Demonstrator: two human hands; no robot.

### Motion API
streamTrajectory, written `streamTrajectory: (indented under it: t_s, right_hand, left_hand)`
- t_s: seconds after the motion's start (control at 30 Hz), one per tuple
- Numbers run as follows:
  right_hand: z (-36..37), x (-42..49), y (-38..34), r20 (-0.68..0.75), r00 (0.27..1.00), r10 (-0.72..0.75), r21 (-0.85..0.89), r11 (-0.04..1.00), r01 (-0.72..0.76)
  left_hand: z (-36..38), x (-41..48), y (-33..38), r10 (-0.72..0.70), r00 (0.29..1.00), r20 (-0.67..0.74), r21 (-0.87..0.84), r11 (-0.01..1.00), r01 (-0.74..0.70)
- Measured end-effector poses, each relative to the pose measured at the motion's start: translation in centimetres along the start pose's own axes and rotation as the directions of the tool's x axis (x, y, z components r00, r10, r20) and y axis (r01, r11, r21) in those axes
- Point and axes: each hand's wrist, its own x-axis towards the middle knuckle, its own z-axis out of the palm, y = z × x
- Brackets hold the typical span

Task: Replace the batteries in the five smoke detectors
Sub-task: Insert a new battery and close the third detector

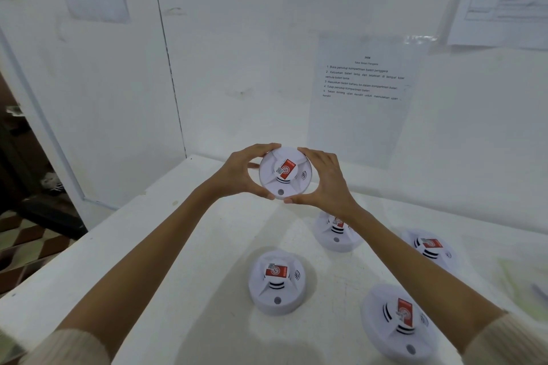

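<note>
Left hand (pixel 237 175): fingers over the top and thumb under, gripping the left rim of the held detector.
Held detector (pixel 284 175): lifted clear of the desk (pixel 178 246), up near its far left corner, red-labelled face tilted toward the camera.
Centre detector (pixel 277 281): face up on the middle of the desk.
Right hand (pixel 323 183): curled round the held detector's right rim.
Wrist detector (pixel 332 238): on the desk below the right wrist, partly hidden.
Instruction sheet (pixel 361 97): on the wall behind the far edge.
Near detector (pixel 397 323): by the near edge, right.
Right detector (pixel 430 246): toward the right edge, blurred.
</note>
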Motion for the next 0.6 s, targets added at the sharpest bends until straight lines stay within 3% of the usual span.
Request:
streamTrajectory:
  t_s: [0.6]
  right_hand:
    - [-0.6, -0.3, -1.3, -0.032, 0.999, -0.005, -0.012, 1.000, 0.004]
  left_hand:
    - [-0.2, -0.2, 0.4, -0.008, 1.000, -0.004, -0.039, 0.999, 0.008]
